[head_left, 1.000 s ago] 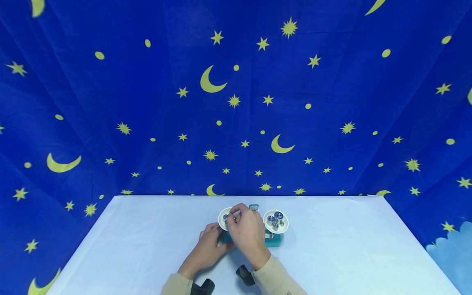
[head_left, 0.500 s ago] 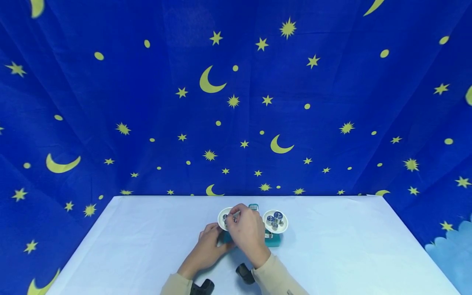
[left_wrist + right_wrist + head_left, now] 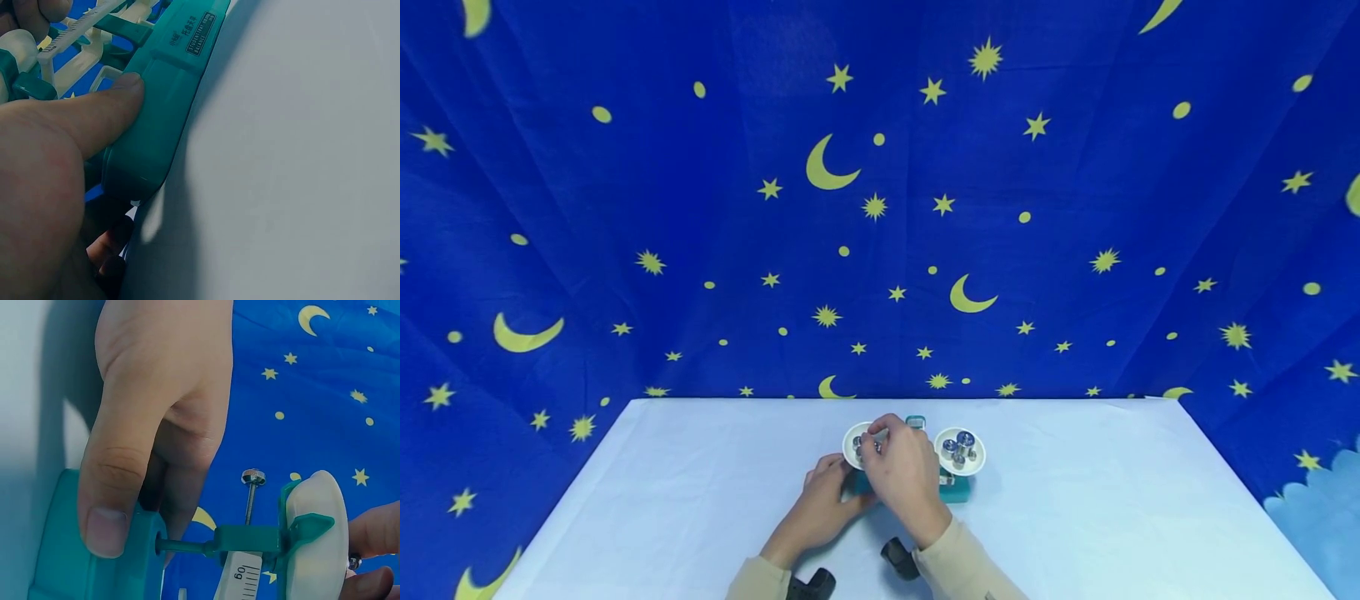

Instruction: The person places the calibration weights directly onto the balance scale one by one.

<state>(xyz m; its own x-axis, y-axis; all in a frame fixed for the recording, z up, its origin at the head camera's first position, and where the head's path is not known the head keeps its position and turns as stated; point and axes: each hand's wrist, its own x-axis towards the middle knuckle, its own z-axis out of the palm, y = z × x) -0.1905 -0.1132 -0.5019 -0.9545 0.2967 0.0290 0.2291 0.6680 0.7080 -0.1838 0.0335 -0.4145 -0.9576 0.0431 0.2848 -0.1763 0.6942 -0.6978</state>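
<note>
A teal balance scale with two white pans stands on the table. My left hand grips the left end of its base, the thumb pressed on the front face and the other fingers behind. Over the left pan, my right hand pinches a small metal weight, only partly visible between its fingertips. More weights lie in that pan, partly hidden by the right hand. Several shiny weights of different sizes stand in the right pan.
The scale stands on a white-covered table. A blue cloth with yellow moons and stars hangs behind and at the sides. Black wrist devices sit at both sleeves. A ruled beam runs along the scale.
</note>
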